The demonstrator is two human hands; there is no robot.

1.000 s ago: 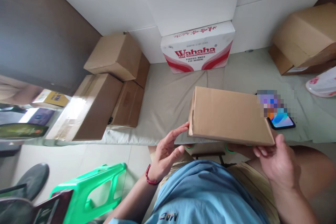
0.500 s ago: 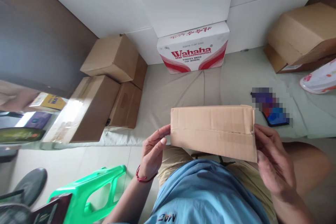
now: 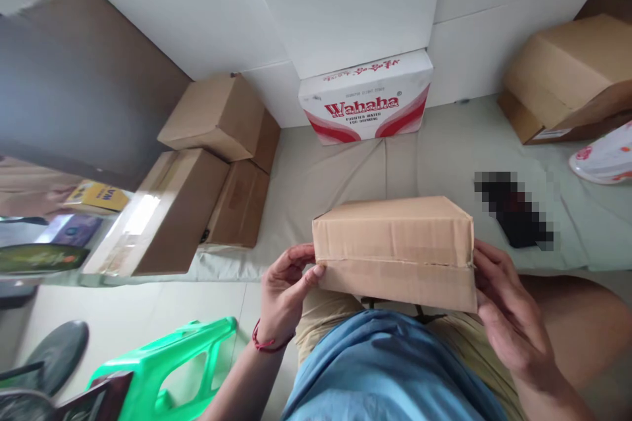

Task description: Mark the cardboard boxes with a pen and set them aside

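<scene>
A brown cardboard box [image 3: 394,256] is held over my lap, at the near edge of the cloth-covered surface. Its long side with a taped seam faces me, and part of its top shows. My left hand [image 3: 289,286], with a red cord on the wrist, grips the left end, thumb near the front corner. At the opposite end, my right hand [image 3: 511,309] is closed on the box, its thumb by the lower right corner. Some fingers of both hands are hidden behind the box ends.
A white and red water carton [image 3: 366,102] stands against the wall. Stacked cardboard boxes [image 3: 210,118] are at left; another brown box [image 3: 567,79] is at far right. A partly blurred phone [image 3: 518,217] lies on the cloth [image 3: 296,191]. A green stool [image 3: 148,368] stands on the floor.
The box has tilted so that more of its top shows, and it sits slightly further left. Both hands stay on its ends. The phone's screen has gone dark.
</scene>
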